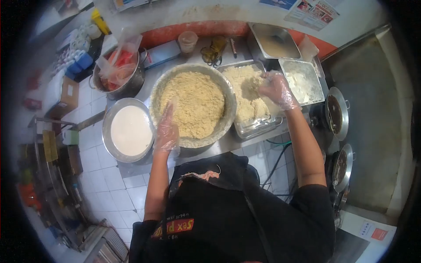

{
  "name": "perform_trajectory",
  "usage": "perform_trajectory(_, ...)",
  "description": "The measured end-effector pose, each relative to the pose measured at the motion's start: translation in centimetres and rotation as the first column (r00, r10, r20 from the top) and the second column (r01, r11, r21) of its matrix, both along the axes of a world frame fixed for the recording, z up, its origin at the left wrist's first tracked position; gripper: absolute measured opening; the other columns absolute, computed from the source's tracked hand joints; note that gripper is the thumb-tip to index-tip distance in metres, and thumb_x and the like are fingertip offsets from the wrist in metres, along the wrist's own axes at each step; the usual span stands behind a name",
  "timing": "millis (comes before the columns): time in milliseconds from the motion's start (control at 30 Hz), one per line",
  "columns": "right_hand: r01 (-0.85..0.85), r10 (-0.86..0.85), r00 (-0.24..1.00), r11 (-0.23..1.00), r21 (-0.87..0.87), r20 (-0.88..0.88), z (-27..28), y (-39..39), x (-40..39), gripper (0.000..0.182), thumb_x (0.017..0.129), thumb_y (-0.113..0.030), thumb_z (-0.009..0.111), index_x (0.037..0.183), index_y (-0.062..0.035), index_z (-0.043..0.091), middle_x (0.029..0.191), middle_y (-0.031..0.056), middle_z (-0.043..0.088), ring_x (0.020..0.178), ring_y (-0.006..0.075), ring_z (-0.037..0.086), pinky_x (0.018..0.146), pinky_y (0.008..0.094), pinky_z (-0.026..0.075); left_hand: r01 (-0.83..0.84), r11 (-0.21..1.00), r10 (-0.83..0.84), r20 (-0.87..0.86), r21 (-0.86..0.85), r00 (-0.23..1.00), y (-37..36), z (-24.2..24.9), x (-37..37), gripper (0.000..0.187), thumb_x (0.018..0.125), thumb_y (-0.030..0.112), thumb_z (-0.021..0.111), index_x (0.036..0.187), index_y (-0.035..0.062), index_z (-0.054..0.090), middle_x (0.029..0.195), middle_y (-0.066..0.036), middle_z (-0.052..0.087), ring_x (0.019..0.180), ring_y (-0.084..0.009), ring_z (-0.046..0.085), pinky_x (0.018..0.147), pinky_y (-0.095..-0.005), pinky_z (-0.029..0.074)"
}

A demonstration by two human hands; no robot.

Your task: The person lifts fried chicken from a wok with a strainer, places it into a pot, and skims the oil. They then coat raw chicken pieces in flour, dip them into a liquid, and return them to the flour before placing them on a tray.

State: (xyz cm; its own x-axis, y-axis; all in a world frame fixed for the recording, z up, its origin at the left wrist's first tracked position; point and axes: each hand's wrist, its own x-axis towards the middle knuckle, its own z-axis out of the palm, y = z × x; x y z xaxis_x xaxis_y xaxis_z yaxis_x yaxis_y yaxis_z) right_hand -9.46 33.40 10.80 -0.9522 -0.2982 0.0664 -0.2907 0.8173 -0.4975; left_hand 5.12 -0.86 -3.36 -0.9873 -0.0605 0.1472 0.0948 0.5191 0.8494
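Note:
My left hand (165,131), in a clear plastic glove, reaches over the near left rim of a large round metal bowl (231,101). Its fingers are stretched out on the pale yellow crumbs (195,103) filling the bowl. My right hand (277,90), gloved the same way, is above the right side of a rectangular metal tray (258,128). Its fingers are closed around a crumb-coated piece (256,83), whose shape is partly hidden. More crumb-covered food (245,105) lies in that tray, the pieces hard to tell apart.
Left of the bowl stands a basin of creamy white batter (130,130). Behind it is a pot with red contents and plastic bags (118,65). A tray of white food (302,83) and a deep steel pan (276,41) sit at right. Two pans (337,111) (343,168) of dark liquid line the right side.

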Motion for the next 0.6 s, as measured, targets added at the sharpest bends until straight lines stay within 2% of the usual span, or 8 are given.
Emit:
perform_trajectory(67, -0.003, 0.005, 0.998, 1.0, 0.024, -0.069, -2.1, 1.9, 1.0, 0.038, 0.06, -0.022, 0.07, 0.089, 0.0024, 0.063, 0.081, 0.0232, 0.062, 0.078, 0.0341, 0.061, 0.073, 0.0389, 0.048, 0.019, 1.0, -0.018, -0.038, 0.024, 0.999, 0.0, -0.3, -0.1, 0.067, 0.073, -0.006, 0.037, 0.138, 0.01, 0.032, 0.141, -0.017, 0.032, 0.131, -0.0296, 0.03, 0.109, -0.0354, 0.023)
perform_trajectory(133, 0.037, -0.04, 0.999, 0.984, 0.174, 0.014, -3.7, 3.1, 2.2, 0.039, 0.061, -0.024, 0.071, 0.09, 0.0009, 0.064, 0.084, 0.0225, 0.063, 0.081, 0.0339, 0.062, 0.076, 0.0388, 0.048, 0.026, 0.999, -0.026, -0.03, -0.023, 0.999, 0.1, 0.1, 0.1, 0.067, 0.073, -0.006, 0.038, 0.138, 0.0097, 0.032, 0.141, -0.017, 0.033, 0.131, -0.0297, 0.031, 0.108, -0.0353, 0.024)
perform_trajectory(200, 0.056, -0.071, 0.995, 0.977, 0.207, 0.067, -5.3, 3.9, 3.3, 0.043, 0.06, -0.025, 0.072, 0.093, 0.001, 0.065, 0.086, 0.0223, 0.063, 0.083, 0.0332, 0.062, 0.077, 0.0384, 0.048, 0.03, 0.997, -0.031, -0.024, -0.068, 0.999, 0.3, 0.2, 0.1, 0.067, 0.073, -0.006, 0.038, 0.138, 0.0095, 0.032, 0.14, -0.017, 0.033, 0.131, -0.0297, 0.031, 0.108, -0.0352, 0.024)
perform_trajectory(267, 0.12, -0.142, 0.957, 0.988, 0.102, 0.253, -6.4, 4.8, 4.4, 0.046, 0.06, -0.027, 0.073, 0.095, 0.0014, 0.065, 0.091, 0.0235, 0.063, 0.086, 0.0328, 0.062, 0.079, 0.0376, 0.048, 0.012, 0.998, -0.013, -0.012, -0.054, 1.0, 0.4, 0.1, 0.0, 0.067, 0.073, -0.006, 0.038, 0.138, 0.0094, 0.032, 0.14, -0.017, 0.034, 0.13, -0.0301, 0.033, 0.107, -0.0355, 0.025)
perform_trajectory(333, 0.141, -0.144, 0.955, 0.99, 0.029, 0.26, -9.1, 6.7, 5.2, 0.048, 0.06, -0.022, 0.074, 0.099, 0.0035, 0.063, 0.092, 0.0213, 0.064, 0.085, 0.0283, 0.063, 0.077, 0.0354, 0.048, 0.011, 0.999, -0.01, 0.02, -0.036, 1.0, 0.5, 0.3, -0.1, 0.067, 0.073, -0.006, 0.038, 0.138, 0.0094, 0.032, 0.14, -0.018, 0.034, 0.13, -0.0303, 0.033, 0.107, -0.0357, 0.026)
perform_trajectory(400, 0.386, -0.227, 0.831, 0.893, -0.231, 0.508, -11.9, 8.1, 5.6, 0.047, 0.061, -0.016, 0.074, 0.101, 0.0048, 0.06, 0.091, 0.0165, 0.064, 0.08, 0.022, 0.062, 0.073, 0.033, 0.049, 0.006, 1.0, -0.004, 0.049, -0.023, 0.999, 0.5, 0.6, -0.2, 0.067, 0.073, -0.006, 0.038, 0.138, 0.0094, 0.032, 0.14, -0.018, 0.034, 0.129, -0.0304, 0.033, 0.107, -0.0358, 0.026)
perform_trajectory(533, 0.392, -0.237, 0.766, 0.909, -0.142, 0.598, -19.0, 10.7, 5.8, 0.046, 0.062, -0.011, 0.074, 0.102, 0.0052, 0.059, 0.089, 0.012, 0.064, 0.077, 0.018, 0.059, 0.068, 0.031, 0.049, -0.014, 0.996, 0.022, 0.096, -0.084, 0.995, 0.8, 0.8, -0.2, 0.067, 0.073, -0.005, 0.038, 0.138, 0.0078, 0.031, 0.14, -0.018, 0.034, 0.129, -0.0312, 0.033, 0.107, -0.0357, 0.026)
perform_trajectory(600, 0.445, -0.254, 0.78, 0.868, -0.222, 0.572, -21.1, 11.2, 5.9, 0.035, 0.068, -0.02, 0.072, 0.095, 0.0005, 0.063, 0.082, 0.0103, 0.065, 0.074, 0.0178, 0.06, 0.067, 0.032, 0.048, -0.026, 0.997, 0.034, 0.11, -0.073, 0.993, 0.9, 1.2, -0.7, 0.067, 0.073, -0.005, 0.038, 0.138, 0.0072, 0.031, 0.14, -0.018, 0.034, 0.129, -0.0313, 0.033, 0.107, -0.0355, 0.026)
